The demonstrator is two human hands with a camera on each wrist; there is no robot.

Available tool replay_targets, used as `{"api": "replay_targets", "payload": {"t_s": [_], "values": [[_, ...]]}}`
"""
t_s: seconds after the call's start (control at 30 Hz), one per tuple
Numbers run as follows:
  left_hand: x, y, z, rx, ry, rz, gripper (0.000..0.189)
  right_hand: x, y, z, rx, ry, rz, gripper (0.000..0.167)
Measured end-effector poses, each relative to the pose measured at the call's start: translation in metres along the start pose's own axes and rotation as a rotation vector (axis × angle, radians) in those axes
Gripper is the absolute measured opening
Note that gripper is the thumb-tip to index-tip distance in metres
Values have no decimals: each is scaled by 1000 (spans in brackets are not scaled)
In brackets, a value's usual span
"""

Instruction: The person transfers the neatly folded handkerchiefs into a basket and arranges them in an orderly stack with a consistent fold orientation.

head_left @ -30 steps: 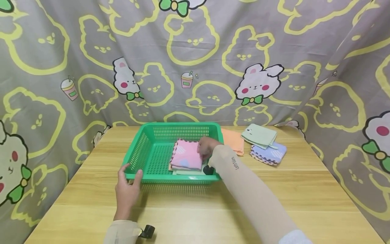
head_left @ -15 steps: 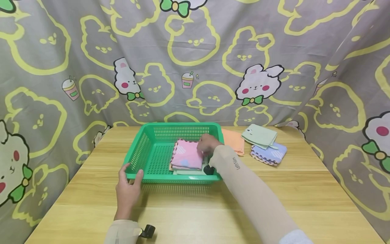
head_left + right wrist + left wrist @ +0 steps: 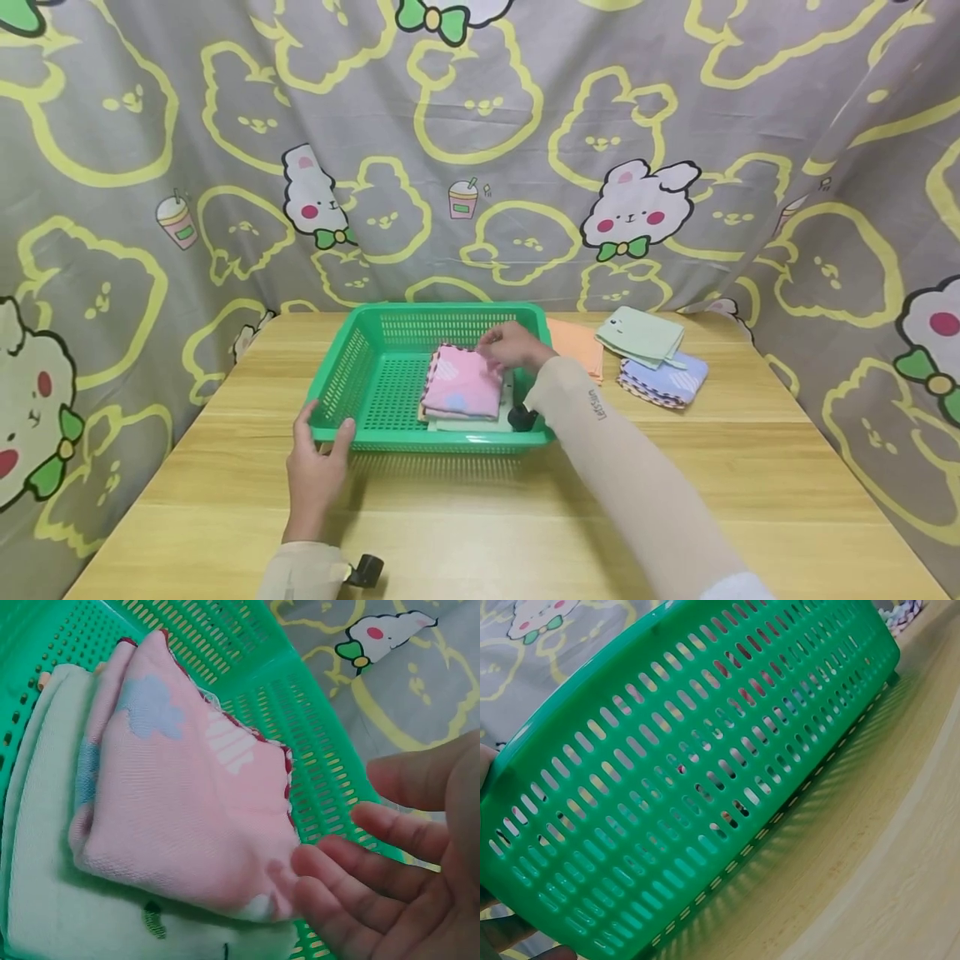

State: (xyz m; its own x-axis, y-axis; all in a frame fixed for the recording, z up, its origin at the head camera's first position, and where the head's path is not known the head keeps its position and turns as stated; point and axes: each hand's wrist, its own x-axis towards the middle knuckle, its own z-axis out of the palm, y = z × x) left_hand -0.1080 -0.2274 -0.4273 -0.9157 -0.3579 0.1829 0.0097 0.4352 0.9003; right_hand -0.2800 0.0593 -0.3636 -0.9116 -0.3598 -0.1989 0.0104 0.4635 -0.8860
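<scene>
A green perforated plastic basket (image 3: pixel 442 438) stands on the table. My left hand (image 3: pixel 317 475) grips its front left corner, thumb at the front rim and fingers along the left side. Inside, toward the right, a folded pink towel (image 3: pixel 461 387) with a checked edge lies on a folded pale green towel (image 3: pixel 45 855). My right hand (image 3: pixel 513 346) is over the basket's right part, beside the pink towel. In the right wrist view its fingers are spread and loosely bent, the fingertips at the towel's edge; whether they touch it I cannot tell.
Right of the basket lies an orange cloth (image 3: pixel 581 346), partly hidden by the rim. Farther right, a folded light green towel (image 3: pixel 641 333) overlaps a folded blue towel (image 3: pixel 667 379). A patterned grey curtain (image 3: pixel 510 125) hangs behind the wooden table (image 3: pixel 450 533).
My right hand's fingers have loosened from the pink towel's right side and the hand has lifted slightly. The left hand and the basket stay in place.
</scene>
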Motion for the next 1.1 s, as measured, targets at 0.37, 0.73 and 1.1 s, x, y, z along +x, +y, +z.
{"api": "replay_targets", "payload": {"t_s": [0.37, 0.73, 1.1], "values": [[2, 7, 2, -137, 87, -10, 87, -18, -17, -35, -110, 143, -125, 27], [2, 18, -4, -246, 57, -176, 65, -33, 29, -99, -60, 443, -126, 30], [9, 21, -11, -171, -8, -163, 59, -60, 93, -145, -143, 595, 65, 38]]}}
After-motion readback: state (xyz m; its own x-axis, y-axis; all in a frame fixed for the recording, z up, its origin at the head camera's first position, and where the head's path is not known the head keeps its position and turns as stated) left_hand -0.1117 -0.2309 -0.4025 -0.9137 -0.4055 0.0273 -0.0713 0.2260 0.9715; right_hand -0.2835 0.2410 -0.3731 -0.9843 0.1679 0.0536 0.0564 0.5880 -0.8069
